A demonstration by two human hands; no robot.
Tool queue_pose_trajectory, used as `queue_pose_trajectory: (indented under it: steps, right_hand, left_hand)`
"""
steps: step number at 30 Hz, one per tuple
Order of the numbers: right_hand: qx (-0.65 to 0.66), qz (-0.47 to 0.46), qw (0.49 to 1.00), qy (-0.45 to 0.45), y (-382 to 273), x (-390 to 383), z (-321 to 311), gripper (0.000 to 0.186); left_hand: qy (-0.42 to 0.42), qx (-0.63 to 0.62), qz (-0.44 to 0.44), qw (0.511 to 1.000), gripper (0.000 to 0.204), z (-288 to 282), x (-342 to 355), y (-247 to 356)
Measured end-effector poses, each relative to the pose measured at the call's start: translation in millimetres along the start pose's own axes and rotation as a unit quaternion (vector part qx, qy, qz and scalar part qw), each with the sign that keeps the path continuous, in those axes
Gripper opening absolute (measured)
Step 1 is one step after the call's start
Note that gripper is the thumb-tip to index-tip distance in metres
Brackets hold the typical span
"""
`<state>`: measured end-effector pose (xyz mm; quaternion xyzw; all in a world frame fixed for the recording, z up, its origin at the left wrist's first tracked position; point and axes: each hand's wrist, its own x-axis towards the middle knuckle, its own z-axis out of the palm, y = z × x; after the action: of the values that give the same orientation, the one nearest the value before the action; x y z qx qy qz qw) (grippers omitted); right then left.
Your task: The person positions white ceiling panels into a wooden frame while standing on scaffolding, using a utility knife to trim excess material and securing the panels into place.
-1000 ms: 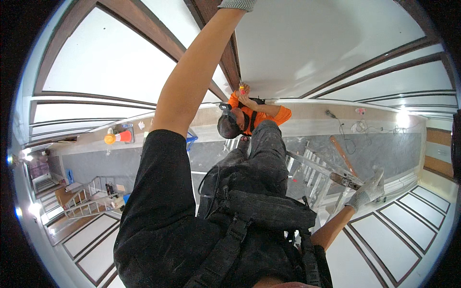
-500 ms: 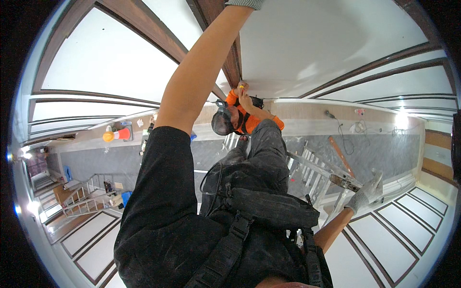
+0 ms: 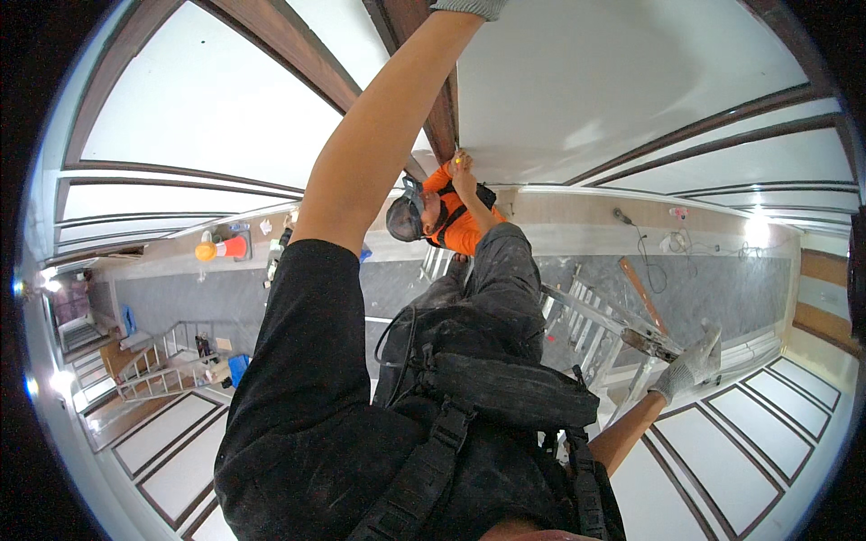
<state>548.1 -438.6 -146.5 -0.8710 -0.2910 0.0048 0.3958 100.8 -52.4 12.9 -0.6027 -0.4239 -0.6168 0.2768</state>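
Observation:
My left hand (image 3: 466, 7), in a grey knit glove, reaches up beside dark brown wooden trim (image 3: 390, 20); the top edge cuts off its fingers. My right hand (image 3: 687, 370), gloved alike, rests at the top of an aluminium ladder (image 3: 588, 316) at the right, fingers stretched out. My legs, in dusty dark trousers, are beneath me. Beyond them a co-worker in an orange top (image 3: 462, 230), with dark headgear, has both hands (image 3: 462, 171) up on a small yellow tool at the lower end of the trim.
White framed panels (image 3: 622, 72) fill the upper view. An orange cone (image 3: 233, 248) and small items line the left side. Another ladder (image 3: 162, 370) and a blue object (image 3: 239, 370) are lower left. A cabled tool (image 3: 622, 216) and a long brown board (image 3: 642, 287) lie at the right.
My left arm has shifted slightly right along the trim. The co-worker's hands have risen a little and their head has moved left. My right hand stays at the ladder.

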Motion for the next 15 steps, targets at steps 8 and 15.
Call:
queue_pose_trajectory:
  steps: [8,15]
  right_hand:
    - [0.017,0.045,0.999,-0.006,-6.1,-2.1,-0.6,0.045]
    - [-0.002,-0.069,0.997,0.025,-12.8,-6.1,-0.5,0.048]
  left_hand:
    - [0.047,0.011,0.055,0.997,0.046,11.7,-4.3,-3.5]
    - [0.026,0.007,0.043,0.999,0.05,16.4,1.2,-3.6]
